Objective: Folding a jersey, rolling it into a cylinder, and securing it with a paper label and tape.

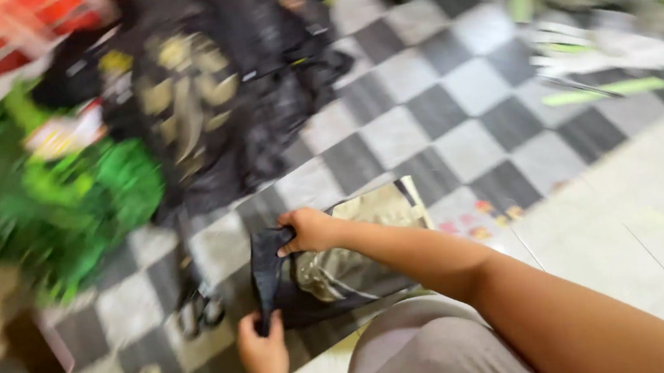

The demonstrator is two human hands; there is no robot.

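Note:
My right hand (309,230) pinches the top edge of a dark grey-black garment (269,273) that lies on the checkered floor in front of my knee. My left hand (263,351) grips the same garment's lower end, so the cloth runs stretched between both hands. Under and beside the garment lies a shiny beige and black piece of cloth or bag (361,248). My knee in greyish trousers (430,350) shows at the bottom. The picture is blurred by motion.
A heap of black bags or clothes (227,84) lies at the back. Green leafy stuff (85,200) sits at the left, a red crate (6,31) at the top left. Green and white items (599,35) lie at the top right. Pale tiles (654,206) cover the right.

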